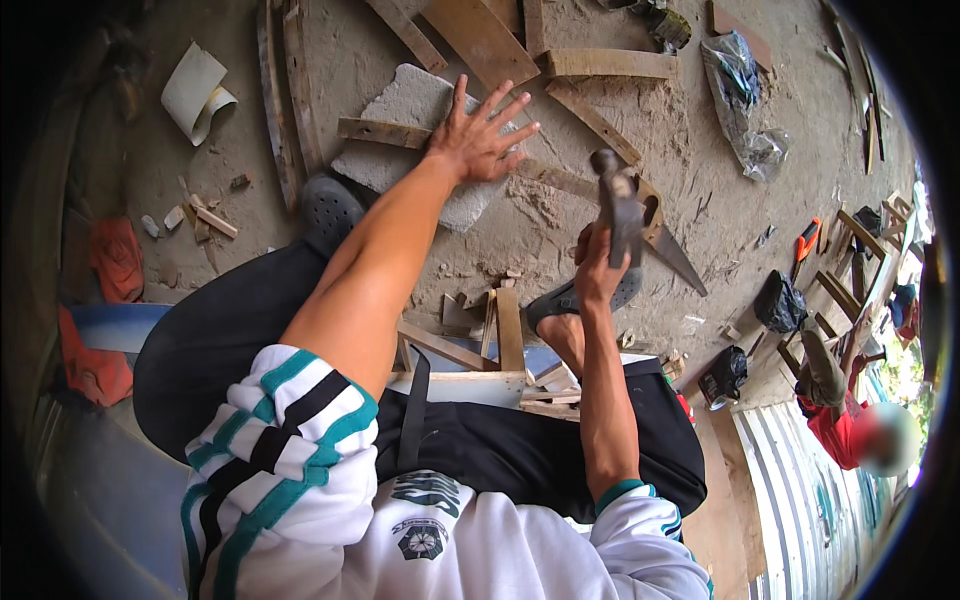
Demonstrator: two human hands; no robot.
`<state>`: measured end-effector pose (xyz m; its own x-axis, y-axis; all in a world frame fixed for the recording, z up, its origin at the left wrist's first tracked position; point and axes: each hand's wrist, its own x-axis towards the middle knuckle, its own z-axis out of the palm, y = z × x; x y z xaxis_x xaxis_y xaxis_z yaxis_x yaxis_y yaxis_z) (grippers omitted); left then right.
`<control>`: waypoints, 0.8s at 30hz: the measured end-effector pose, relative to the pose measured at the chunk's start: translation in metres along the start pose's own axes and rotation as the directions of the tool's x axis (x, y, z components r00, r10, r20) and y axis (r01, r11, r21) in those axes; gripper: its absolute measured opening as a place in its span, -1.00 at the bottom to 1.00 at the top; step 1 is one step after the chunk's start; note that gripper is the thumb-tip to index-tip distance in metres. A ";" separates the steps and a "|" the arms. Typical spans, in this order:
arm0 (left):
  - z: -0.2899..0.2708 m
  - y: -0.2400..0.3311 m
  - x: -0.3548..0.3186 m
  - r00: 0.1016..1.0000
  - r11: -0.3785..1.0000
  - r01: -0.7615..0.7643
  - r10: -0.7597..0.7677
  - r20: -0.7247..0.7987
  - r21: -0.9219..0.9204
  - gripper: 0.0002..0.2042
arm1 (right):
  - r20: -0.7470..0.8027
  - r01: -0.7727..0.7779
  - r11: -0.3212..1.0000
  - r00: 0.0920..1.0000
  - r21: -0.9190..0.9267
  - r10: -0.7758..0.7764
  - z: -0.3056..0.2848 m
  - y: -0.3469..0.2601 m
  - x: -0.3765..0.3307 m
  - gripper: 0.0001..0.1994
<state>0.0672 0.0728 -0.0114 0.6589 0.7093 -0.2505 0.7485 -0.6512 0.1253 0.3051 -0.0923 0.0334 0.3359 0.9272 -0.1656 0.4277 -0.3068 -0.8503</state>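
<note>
My left hand (482, 132) has its fingers spread over a narrow wooden strip (384, 132) that lies across a rough grey concrete slab (385, 170). Part of the strip is hidden under this hand; whether the palm presses on it I cannot tell. In my right hand (598, 268) is a hammer (624, 215), gripped by its handle and held up to the right of the slab, its dark metal head uppermost. Behind the hammer a handsaw (672, 255) rests on the ground, its handle partly covered.
Boards (480, 40) and a short plank (612, 64) lie beyond the slab. A clear plastic bag (742, 110) is at the far right. Wood offcuts fill a box (460, 385) between my legs. An orange-handled tool (806, 242) and black bags lie right, near another person (842, 432).
</note>
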 end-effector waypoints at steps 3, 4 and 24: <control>0.002 -0.002 0.002 1.000 1.000 0.000 0.000 0.009 -0.008 -0.46 | 0.180 -0.143 0.944 0.963 -0.298 0.203 0.012 -0.029 -0.002 -0.57; 0.003 -0.005 0.004 1.000 1.000 -0.008 0.008 0.002 -0.008 -0.45 | 0.204 -0.086 0.869 0.956 -0.487 0.209 0.016 -0.020 -0.001 -0.55; 0.001 -0.005 0.004 1.000 1.000 -0.010 0.010 -0.002 0.016 -0.42 | 0.088 0.100 0.982 0.992 -0.161 -0.087 0.012 -0.015 -0.007 -0.66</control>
<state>0.0657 0.0788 -0.0139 0.6668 0.7032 -0.2469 0.7405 -0.6626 0.1126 0.2869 -0.0914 0.0410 0.2223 0.9656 -0.1346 0.5891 -0.2430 -0.7707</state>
